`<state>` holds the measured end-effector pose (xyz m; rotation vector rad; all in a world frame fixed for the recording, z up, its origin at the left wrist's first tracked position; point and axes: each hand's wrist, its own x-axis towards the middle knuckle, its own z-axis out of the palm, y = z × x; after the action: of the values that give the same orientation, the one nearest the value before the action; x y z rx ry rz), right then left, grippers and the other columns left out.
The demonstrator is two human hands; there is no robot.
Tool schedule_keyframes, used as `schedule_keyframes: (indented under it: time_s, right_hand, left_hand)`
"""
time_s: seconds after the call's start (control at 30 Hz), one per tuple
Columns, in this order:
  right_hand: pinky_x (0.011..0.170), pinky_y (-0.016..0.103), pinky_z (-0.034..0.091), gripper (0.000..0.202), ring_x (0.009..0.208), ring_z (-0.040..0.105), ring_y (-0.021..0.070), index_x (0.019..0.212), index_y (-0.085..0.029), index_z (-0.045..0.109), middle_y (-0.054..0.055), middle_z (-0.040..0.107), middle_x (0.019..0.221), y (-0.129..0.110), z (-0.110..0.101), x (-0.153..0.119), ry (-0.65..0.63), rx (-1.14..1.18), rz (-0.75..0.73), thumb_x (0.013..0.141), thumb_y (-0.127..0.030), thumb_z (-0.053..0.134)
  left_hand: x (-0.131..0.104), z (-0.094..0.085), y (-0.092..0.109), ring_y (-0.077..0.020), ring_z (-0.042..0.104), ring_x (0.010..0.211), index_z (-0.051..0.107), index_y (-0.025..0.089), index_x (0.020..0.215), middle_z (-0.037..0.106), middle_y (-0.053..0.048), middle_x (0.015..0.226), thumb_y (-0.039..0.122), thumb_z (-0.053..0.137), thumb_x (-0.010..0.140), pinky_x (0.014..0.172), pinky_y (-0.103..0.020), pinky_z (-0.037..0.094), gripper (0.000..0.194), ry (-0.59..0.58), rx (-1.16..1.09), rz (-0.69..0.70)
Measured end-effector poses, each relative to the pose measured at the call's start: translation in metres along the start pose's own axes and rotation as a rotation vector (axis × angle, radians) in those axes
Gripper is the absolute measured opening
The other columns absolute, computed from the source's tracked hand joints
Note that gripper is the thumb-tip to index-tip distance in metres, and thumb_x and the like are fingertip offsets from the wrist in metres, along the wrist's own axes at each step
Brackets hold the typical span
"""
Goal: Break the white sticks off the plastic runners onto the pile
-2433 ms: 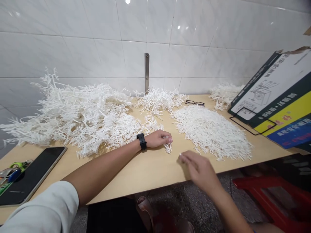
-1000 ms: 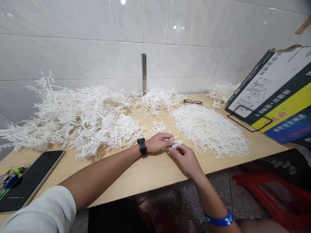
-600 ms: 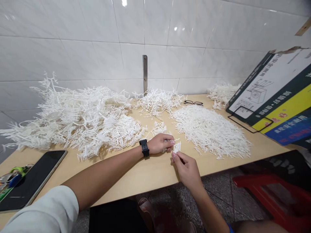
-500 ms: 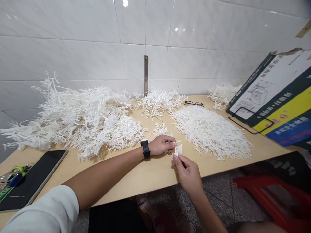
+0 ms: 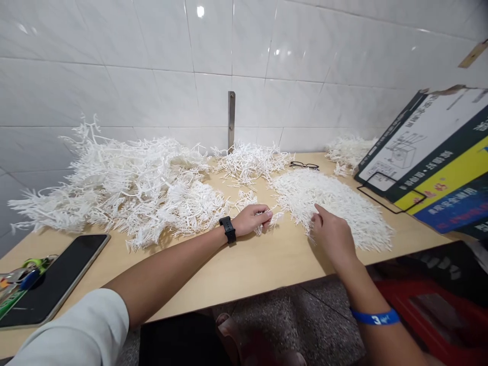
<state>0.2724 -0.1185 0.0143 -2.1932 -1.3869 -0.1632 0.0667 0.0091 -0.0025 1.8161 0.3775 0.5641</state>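
Note:
Near the middle of the table, my left hand [image 5: 252, 218], with a black watch at the wrist, is pinched on a white branched plastic piece [image 5: 278, 215]. My right hand [image 5: 333, 231] is over the near left edge of the spread pile of small white pieces [image 5: 343, 203]. Its index finger points out and the fingers are apart, with nothing visible between them. A tangled heap of white branched plastic [image 5: 145, 183] covers the left of the table. A smaller heap [image 5: 251, 160] lies at the back middle.
Black glasses [image 5: 304, 165] lie behind the spread pile. A printed cardboard box [image 5: 430, 157] with a black wire frame stands at the right. A phone [image 5: 57, 279] and keys [image 5: 32, 272] lie at the left. Below the right edge is a red stool [image 5: 430, 315].
My right hand has moved right, from beside my left hand to the spread pile, and the small white pieces it pinched are no longer in its fingers. My left hand keeps its hold.

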Motion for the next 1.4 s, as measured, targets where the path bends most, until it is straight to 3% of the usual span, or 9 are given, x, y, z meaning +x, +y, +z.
schedule_keyframes:
  time_s: [0.1, 0.3, 0.7, 0.83, 0.93, 1.0, 1.07, 1.13, 1.4]
  right_hand:
    - [0.066, 0.034, 0.045, 0.043, 0.069, 0.061, 0.0229, 0.115, -0.014, 0.066, 0.011, 0.071, 0.081, -0.013, 0.004, -0.007, -0.028, 0.259, 0.050, 0.089, -0.043, 0.050]
    - [0.054, 0.026, 0.038, 0.042, 0.058, 0.051, 0.0144, 0.075, -0.017, 0.061, 0.002, 0.060, 0.065, -0.049, 0.035, -0.033, -0.443, 0.838, -0.014, 0.087, -0.056, 0.053]
    - [0.050, 0.024, 0.030, 0.046, 0.049, 0.040, 0.0115, 0.062, -0.019, 0.049, -0.003, 0.043, 0.050, -0.065, 0.032, -0.074, -0.458, 0.866, 0.048, 0.092, -0.054, 0.044]
    - [0.051, 0.024, 0.033, 0.046, 0.052, 0.044, 0.0124, 0.062, -0.019, 0.048, -0.001, 0.047, 0.054, -0.078, 0.016, -0.102, -0.556, 0.841, -0.071, 0.096, -0.048, 0.039]
    - [0.060, 0.026, 0.042, 0.043, 0.062, 0.055, 0.0163, 0.069, -0.018, 0.056, 0.003, 0.058, 0.063, -0.066, 0.003, -0.086, -0.427, 0.732, -0.093, 0.098, -0.041, 0.035]
    - [0.070, 0.032, 0.046, 0.035, 0.078, 0.061, 0.0221, 0.095, -0.015, 0.066, 0.010, 0.067, 0.081, -0.047, -0.003, -0.056, -0.277, 0.474, -0.070, 0.096, -0.032, 0.036]
    - [0.078, 0.040, 0.046, 0.044, 0.095, 0.060, 0.0300, 0.130, -0.009, 0.055, 0.018, 0.067, 0.103, -0.028, -0.005, -0.026, -0.148, 0.152, -0.043, 0.092, -0.025, 0.039]
    - [0.083, 0.044, 0.044, 0.054, 0.103, 0.057, 0.0333, 0.141, -0.004, 0.044, 0.023, 0.063, 0.114, -0.016, -0.004, -0.006, -0.062, 0.030, -0.045, 0.091, -0.024, 0.041]
    - [0.066, 0.030, 0.044, 0.036, 0.069, 0.059, 0.0187, 0.079, -0.017, 0.068, 0.006, 0.068, 0.074, -0.045, 0.028, -0.020, -0.436, 0.713, -0.051, 0.087, -0.048, 0.053]
  left_hand:
    - [0.001, 0.000, -0.002, -0.0104, 0.055, 0.061, 0.055, 0.014, 0.070, 0.058, -0.001, 0.065, 0.055, 0.052, 0.087, 0.066, -0.024, 0.044, 0.045, -0.016, -0.036, 0.004]
    - [0.001, 0.000, 0.003, -0.0090, 0.048, 0.060, 0.054, 0.013, 0.067, 0.054, 0.000, 0.063, 0.059, 0.052, 0.085, 0.061, -0.022, 0.040, 0.050, -0.087, 0.014, 0.004]
    - [0.004, 0.000, -0.005, -0.0093, 0.043, 0.059, 0.052, 0.014, 0.065, 0.049, 0.001, 0.061, 0.053, 0.053, 0.084, 0.059, -0.023, 0.034, 0.043, 0.014, 0.074, 0.004]
    - [0.009, -0.008, -0.009, -0.0085, 0.041, 0.053, 0.044, 0.016, 0.063, 0.045, 0.003, 0.055, 0.053, 0.051, 0.085, 0.056, -0.023, 0.033, 0.044, 0.240, 0.039, -0.060]
    - [0.010, -0.011, -0.010, -0.0085, 0.042, 0.054, 0.046, 0.016, 0.063, 0.047, 0.003, 0.057, 0.052, 0.051, 0.085, 0.058, -0.024, 0.035, 0.043, 0.182, 0.035, -0.057]
    - [0.009, -0.010, -0.010, -0.0088, 0.044, 0.056, 0.048, 0.015, 0.064, 0.050, 0.002, 0.059, 0.052, 0.050, 0.085, 0.060, -0.024, 0.035, 0.043, 0.132, 0.051, -0.045]
    - [0.007, -0.009, -0.008, -0.0090, 0.044, 0.058, 0.048, 0.015, 0.063, 0.050, 0.002, 0.060, 0.053, 0.050, 0.085, 0.061, -0.024, 0.036, 0.044, 0.119, 0.083, -0.041]
    - [0.006, -0.008, -0.008, -0.0092, 0.044, 0.058, 0.049, 0.015, 0.063, 0.051, 0.002, 0.061, 0.053, 0.049, 0.086, 0.061, -0.024, 0.036, 0.044, 0.102, 0.109, -0.038]
    - [0.004, -0.008, -0.007, -0.0098, 0.046, 0.061, 0.052, 0.014, 0.066, 0.052, 0.001, 0.063, 0.057, 0.048, 0.087, 0.063, -0.023, 0.038, 0.048, 0.011, 0.111, 0.024]
